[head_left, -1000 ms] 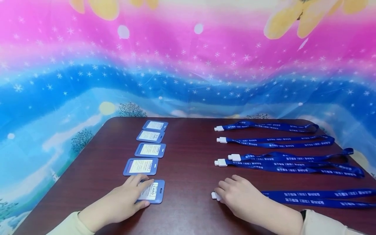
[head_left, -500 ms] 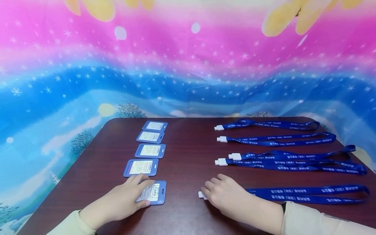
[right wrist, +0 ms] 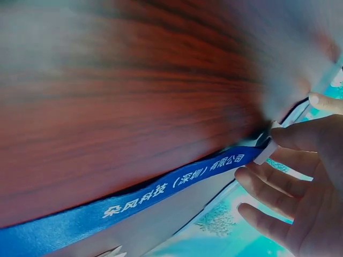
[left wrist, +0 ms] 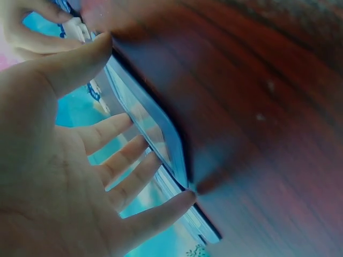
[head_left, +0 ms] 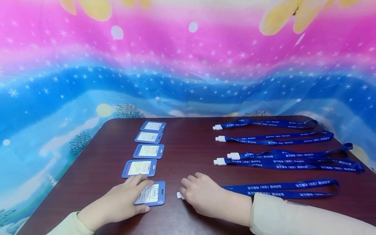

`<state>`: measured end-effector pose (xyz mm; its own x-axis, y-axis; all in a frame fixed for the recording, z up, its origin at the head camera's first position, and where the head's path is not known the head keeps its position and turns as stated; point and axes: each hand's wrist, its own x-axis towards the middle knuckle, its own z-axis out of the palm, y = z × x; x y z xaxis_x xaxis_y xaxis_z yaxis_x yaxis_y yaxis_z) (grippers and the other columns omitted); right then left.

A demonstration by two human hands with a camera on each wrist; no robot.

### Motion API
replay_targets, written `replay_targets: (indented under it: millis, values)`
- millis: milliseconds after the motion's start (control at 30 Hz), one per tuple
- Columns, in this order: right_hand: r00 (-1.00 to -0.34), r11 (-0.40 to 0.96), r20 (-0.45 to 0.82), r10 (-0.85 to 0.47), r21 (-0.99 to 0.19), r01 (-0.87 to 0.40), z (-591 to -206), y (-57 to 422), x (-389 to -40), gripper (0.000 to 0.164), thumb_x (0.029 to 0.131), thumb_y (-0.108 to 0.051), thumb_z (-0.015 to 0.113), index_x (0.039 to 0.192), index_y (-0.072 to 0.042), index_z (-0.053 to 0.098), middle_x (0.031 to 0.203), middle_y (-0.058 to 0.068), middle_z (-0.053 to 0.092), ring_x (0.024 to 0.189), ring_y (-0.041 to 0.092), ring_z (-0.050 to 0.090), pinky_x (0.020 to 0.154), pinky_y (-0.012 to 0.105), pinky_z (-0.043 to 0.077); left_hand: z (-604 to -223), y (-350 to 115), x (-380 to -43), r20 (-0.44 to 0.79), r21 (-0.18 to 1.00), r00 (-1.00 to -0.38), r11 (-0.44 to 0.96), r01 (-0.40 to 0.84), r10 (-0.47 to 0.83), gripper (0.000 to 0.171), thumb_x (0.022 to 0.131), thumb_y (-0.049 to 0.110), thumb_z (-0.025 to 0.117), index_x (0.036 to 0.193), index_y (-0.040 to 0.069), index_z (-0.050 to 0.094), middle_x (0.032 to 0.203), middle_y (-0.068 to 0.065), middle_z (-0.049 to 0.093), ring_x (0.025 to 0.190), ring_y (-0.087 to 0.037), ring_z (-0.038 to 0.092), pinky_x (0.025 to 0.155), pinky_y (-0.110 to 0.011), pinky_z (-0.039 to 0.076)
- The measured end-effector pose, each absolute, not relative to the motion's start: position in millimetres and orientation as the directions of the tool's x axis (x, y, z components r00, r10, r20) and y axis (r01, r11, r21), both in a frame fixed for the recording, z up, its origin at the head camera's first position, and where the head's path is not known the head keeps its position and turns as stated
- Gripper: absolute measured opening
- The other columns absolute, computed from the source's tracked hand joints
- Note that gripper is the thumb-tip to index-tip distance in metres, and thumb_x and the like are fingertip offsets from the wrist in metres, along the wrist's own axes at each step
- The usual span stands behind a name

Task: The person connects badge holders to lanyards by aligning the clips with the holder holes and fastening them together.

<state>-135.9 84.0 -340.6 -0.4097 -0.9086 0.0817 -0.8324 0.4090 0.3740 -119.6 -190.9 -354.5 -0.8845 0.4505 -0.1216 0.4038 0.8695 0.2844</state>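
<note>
five id cards (head_left: 154,194), 5 lanyards (head_left: 282,185) on tbl (head_left: 188,147).

Partly beneath the left hand (head_left: 124,197) lies one badge holder (head_left: 155,195) — four more holders (head_left: 139,167) beyond it on the worktop (head_left: 185,143). From the right hand (head_left: 202,195) a lanyard (head_left: 282,186) trails rightward — four other lanyards (head_left: 264,164) beyond, a backdrop (head_left: 176,71) behind.

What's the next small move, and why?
Probably ease the right hand toward the nearest badge holder: that hand pinches the white clip, a gap separates clip from holder, and the left hand holds the latter, slot end facing it.
</note>
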Motion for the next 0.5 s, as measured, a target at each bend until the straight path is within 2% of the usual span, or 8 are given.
replay_targets:
  millis: [233, 500]
  values:
    - [-0.428, 0.418, 0.064, -0.902, 0.383, -0.824, -341, 65, -141, 0.025, 0.086, -0.032, 0.076, 0.109, -0.021, 0.075, 0.091, -0.006, 0.065, 0.079, 0.009, 0.058, 0.069, 0.022, 0.049, -357, -189, -121, -0.032, 0.216, -0.877, 0.860, 0.462, 0.479, 0.065, 0.078, 0.049, 0.080, 0.132, 0.018, 0.060, 0.122, 0.004, 0.052, 0.103, -0.015, 0.051, 0.077, -0.042, 0.053]
    - [-0.408, 0.406, 0.093, -0.908, 0.436, -0.803, -344, 53, -144, 0.024, 0.089, -0.031, 0.072, 0.111, -0.021, 0.074, 0.093, -0.006, 0.065, 0.082, 0.009, 0.060, 0.067, 0.023, 0.048, -359, -185, -120, 0.023, 0.200, -0.876, 0.857, 0.476, 0.481, 0.061, 0.077, 0.043, 0.083, 0.129, 0.017, 0.062, 0.119, 0.004, 0.053, 0.101, -0.014, 0.051, 0.070, -0.038, 0.052]
